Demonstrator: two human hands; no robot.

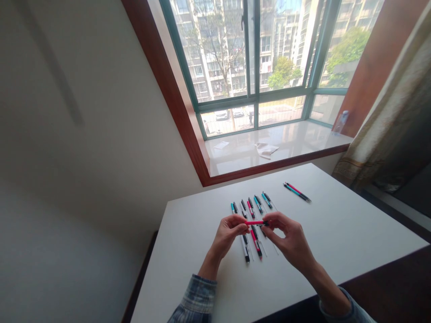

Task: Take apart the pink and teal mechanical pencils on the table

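A red pen part with a black end [255, 222] is held level above the table between both hands. My left hand [230, 231] pinches its red left end. At the other side, my right hand [286, 231] grips the black end between thumb and fingertips. Beneath and behind the hands lie pen parts in rows: a red piece [251, 208], teal pieces [258, 204], black pieces and thin pale refills. Nearer to me are a white-and-black pen part [246, 250] and a red-and-black one [256, 244]. My hands hide some of the pieces.
Two pens, one red and one teal [296, 192], lie together at the table's far right. The white table [188, 224] meets a wall and a window sill [232, 163]. On the sill are a crumpled white sheet [266, 150] and a clear bottle [341, 122].
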